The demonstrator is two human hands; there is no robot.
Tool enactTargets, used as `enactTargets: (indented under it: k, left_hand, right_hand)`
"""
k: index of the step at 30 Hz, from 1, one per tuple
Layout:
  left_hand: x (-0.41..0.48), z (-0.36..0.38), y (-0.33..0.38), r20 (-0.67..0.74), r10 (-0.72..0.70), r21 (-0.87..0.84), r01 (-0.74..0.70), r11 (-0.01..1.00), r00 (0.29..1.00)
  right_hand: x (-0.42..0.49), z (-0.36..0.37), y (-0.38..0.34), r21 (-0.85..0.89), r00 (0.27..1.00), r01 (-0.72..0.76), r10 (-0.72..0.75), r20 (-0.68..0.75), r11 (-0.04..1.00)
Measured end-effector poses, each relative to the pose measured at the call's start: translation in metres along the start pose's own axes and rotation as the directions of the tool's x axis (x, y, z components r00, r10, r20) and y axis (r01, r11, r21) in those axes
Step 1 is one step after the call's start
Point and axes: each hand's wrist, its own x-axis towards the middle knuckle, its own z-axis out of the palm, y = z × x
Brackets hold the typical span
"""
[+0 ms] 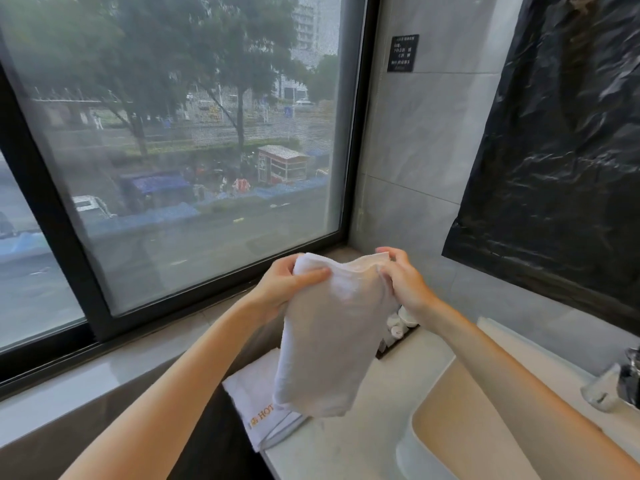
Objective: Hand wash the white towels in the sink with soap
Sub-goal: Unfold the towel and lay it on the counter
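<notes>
A white towel (329, 341) hangs in the air above the counter's left end. My left hand (284, 282) grips its top left corner, and my right hand (401, 275) pinches its top right corner. A second white towel (252, 396) with gold lettering lies folded on the counter beneath it. The beige sink (450, 420) is at the lower right, with my right forearm across it.
A chrome tap (630, 379) and a clear glass (601, 389) stand at the right edge. A dark tray (398, 341) holding small white bottles sits behind the hanging towel. A large window fills the left, and a black plastic sheet (561, 150) covers the right wall.
</notes>
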Motion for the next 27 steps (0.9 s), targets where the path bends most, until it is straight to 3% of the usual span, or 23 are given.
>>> enactTargets:
  k: [3, 7, 14, 20, 23, 27]
  left_hand:
    - [0.004, -0.008, -0.002, -0.109, 0.088, 0.084, -0.079, 0.993, 0.990]
    - [0.008, -0.022, -0.007, -0.141, 0.139, 0.244, -0.102, 0.964, 0.980]
    - [0.018, -0.063, -0.029, -0.336, 0.116, 0.276, -0.020, 0.961, 0.935]
    - [0.021, -0.099, -0.028, -0.481, 0.168, 0.267, -0.038, 0.963, 0.861]
    - [0.011, -0.109, -0.034, -0.467, 0.186, 0.313, -0.035, 0.949, 0.864]
    - [-0.020, -0.107, -0.073, -0.329, 0.108, 0.366, 0.021, 0.930, 0.938]
  right_hand:
    - [-0.001, 0.009, -0.001, -0.011, 0.989, 0.004, -0.002, 0.150, 1.000]
    - [0.011, 0.014, 0.004, -0.188, 0.958, 0.108, -0.052, 0.281, 0.976]
    - [0.056, 0.042, 0.014, -0.371, 0.963, 0.236, -0.166, 0.212, 0.898]
    - [0.090, 0.087, 0.007, -0.412, 0.933, 0.355, -0.290, 0.214, 0.839]
    - [0.095, 0.094, 0.009, -0.444, 0.906, 0.406, -0.290, 0.308, 0.799]
    - [0.074, 0.091, 0.041, -0.440, 0.869, 0.413, -0.200, 0.453, 0.797]
